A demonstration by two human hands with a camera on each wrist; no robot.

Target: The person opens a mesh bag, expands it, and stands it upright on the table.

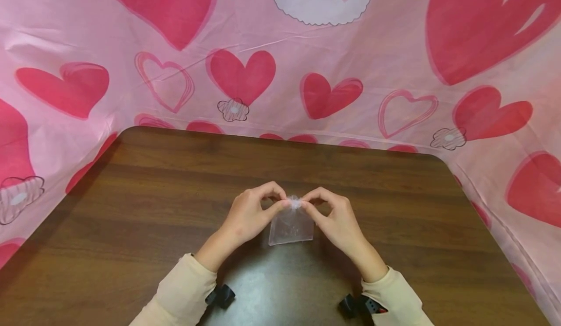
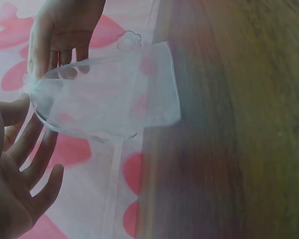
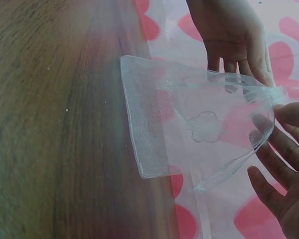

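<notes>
A small sheer white drawstring pouch [image 1: 291, 226] hangs between my two hands, its top gathered into a ruffled bunch. My left hand [image 1: 252, 211] pinches one side of the gathered neck with thumb and forefinger. On the other side, my right hand [image 1: 335, 216] pinches the neck the same way. Both wrist views show the see-through mesh of the pouch [image 2: 104, 97], with the hearts behind visible through it. A thin cord [image 3: 229, 169] loops along its side. The remaining fingers of both hands spread loosely behind the pouch.
The dark brown wooden table [image 1: 153, 209] lies beneath the hands. A pink cloth [image 1: 280, 39] printed with red hearts hangs around its back and sides. Black wrist devices [image 1: 221, 297] show at both cuffs.
</notes>
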